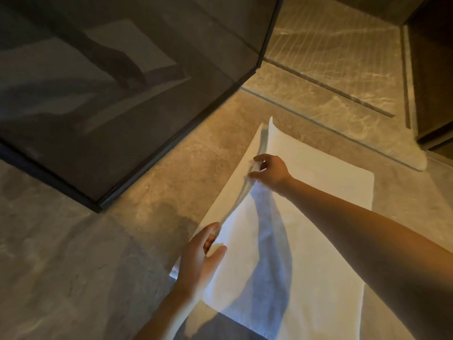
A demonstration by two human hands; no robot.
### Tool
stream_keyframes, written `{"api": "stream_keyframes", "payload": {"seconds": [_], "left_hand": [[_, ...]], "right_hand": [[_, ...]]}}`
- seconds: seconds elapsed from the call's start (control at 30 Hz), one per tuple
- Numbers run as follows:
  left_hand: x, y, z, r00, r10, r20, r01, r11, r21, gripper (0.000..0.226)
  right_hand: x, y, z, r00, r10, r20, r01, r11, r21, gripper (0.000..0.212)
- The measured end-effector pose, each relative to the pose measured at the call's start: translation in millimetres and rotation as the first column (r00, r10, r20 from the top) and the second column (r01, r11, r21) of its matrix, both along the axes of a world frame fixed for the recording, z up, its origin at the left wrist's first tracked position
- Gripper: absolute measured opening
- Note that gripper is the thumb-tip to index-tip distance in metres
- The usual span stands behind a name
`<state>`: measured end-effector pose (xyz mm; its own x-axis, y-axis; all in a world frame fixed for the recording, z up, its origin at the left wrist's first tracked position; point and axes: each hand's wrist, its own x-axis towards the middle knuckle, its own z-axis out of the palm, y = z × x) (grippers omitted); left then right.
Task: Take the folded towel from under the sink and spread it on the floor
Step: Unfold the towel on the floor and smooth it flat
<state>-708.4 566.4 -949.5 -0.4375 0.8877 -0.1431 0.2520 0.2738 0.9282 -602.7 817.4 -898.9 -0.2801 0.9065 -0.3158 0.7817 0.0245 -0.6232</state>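
– Down on the floor [98,253], from 6 o'clock up toward 1 o'clock in your view, where exactly is the towel [306,241]?

– It lies flat and white just in front of you, out from under the sink. Its long axis runs away from you, roughly 6 to 12. A dark glass panel [122,94] stands apart from it at 10 o'clock.

– What are your hands doing?

– Both are grasping it. Your left hand [201,253] pinches the raised edge [239,195] of the top layer at about 7 o'clock, thumb on top. Your right hand [272,171] pinches the same edge farther off, near 12 o'clock, between curled forefinger and thumb.

– So the held edge runs along the long axis?

– Yes, down the towel's left side, with your left hand the nearer and your right arm reaching across the cloth. A strip of the lower layer [229,192] shows past that edge toward 9 o'clock.

– Then the job isn't finished?

– I'd judge not: one fold looks left to open. The move turns on carrying that edge sideways, square to the long axis, both hands together. I can't tell on which side the fold hinges, so feel for it before you swing. An uneven pull could skew the cloth on the tiles.
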Motion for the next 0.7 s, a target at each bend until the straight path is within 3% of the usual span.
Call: {"api": "stream_keyframes", "payload": {"seconds": [0.13, 0.33, 0.53, 0.7], "left_hand": [[14.2, -2.6, 8.7, 0.996, -0.013, -0.086, 0.018, 0.998, 0.054, 0.026], [33.7, 2.1, 27.8, 0.992, 0.055, -0.111, -0.047, 0.996, 0.078, 0.005], [56.5, -4.5, 46.2, 0.951, -0.122, -0.284, 0.186, 0.96, 0.208, 0.035], [62.7, -8.6, 50.4, 0.912, -0.172, -0.372, 0.268, 0.937, 0.223, 0.025]], "right_hand": [[13.5, -4.4, 12.3, 0.999, -0.042, -0.017, 0.042, 0.999, -0.009, 0.056], [43.6, -5.1, 24.1, 0.968, -0.165, -0.191, 0.144, 0.982, -0.119, 0.053], [76.6, -7.6, 35.2, 0.957, -0.111, -0.268, 0.081, 0.99, -0.119, 0.062], [90.9, -11.1, 34.0, 0.936, -0.131, -0.325, 0.089, 0.986, -0.142, 0.062]]}}
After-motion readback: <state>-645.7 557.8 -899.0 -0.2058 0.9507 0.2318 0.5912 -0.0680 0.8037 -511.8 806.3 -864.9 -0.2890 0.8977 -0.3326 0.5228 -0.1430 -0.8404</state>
